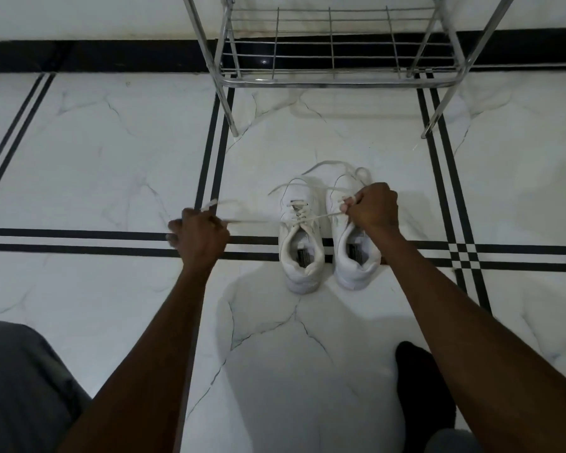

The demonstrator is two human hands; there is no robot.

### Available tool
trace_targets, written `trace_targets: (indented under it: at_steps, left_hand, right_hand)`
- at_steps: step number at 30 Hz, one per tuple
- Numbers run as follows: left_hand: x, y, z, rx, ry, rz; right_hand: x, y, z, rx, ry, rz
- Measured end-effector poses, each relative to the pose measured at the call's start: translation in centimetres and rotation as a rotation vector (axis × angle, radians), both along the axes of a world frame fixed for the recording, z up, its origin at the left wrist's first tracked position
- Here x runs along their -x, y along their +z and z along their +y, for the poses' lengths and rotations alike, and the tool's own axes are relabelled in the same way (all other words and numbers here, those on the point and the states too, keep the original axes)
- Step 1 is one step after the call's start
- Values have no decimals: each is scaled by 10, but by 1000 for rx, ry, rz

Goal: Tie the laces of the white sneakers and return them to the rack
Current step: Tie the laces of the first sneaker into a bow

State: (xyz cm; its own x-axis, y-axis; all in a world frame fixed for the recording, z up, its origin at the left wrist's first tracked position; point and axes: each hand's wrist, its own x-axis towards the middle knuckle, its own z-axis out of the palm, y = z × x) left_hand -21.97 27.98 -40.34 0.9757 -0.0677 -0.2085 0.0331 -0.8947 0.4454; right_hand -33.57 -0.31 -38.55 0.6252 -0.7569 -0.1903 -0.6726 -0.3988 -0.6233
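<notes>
Two white sneakers stand side by side on the marble floor, heels toward me. The left sneaker (299,246) has its lace pulled taut to both sides. My left hand (200,238) is closed on one lace end (242,221), stretched out to the left of the shoe. My right hand (371,209) grips the other end above the right sneaker (353,256), partly hiding its tongue. Loose laces (327,165) of the right sneaker trail past the toes. The metal wire rack (334,81) stands beyond the shoes.
White marble floor (111,142) with black inlay stripes. The rack's legs (232,125) rest on the floor just ahead of the shoes. My grey-clad knee (20,387) is at the bottom left, and a dark sock (419,387) at the bottom right.
</notes>
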Motion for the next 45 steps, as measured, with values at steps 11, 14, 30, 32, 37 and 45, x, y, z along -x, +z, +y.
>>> trace_targets:
  at_steps: [11,14,30,32,37,45]
  left_hand:
    - [34,-8,-47,216,-405,-58]
    - [38,-17,-65,372,-463,62]
    - [41,-15,-57,87,-499,-149]
    - [44,-16,-55,58,-467,-148]
    - [43,-14,-51,243,-440,-16]
    - [42,-13,-59,276,-397,1]
  right_hand:
    - [-1,1,31,91,595,23]
    - [-1,-7,38,110,632,141]
    - [11,-15,51,274,501,153]
    - [12,-15,53,325,519,164]
    - [8,-18,43,132,548,136]
    - [3,-17,48,108,550,82]
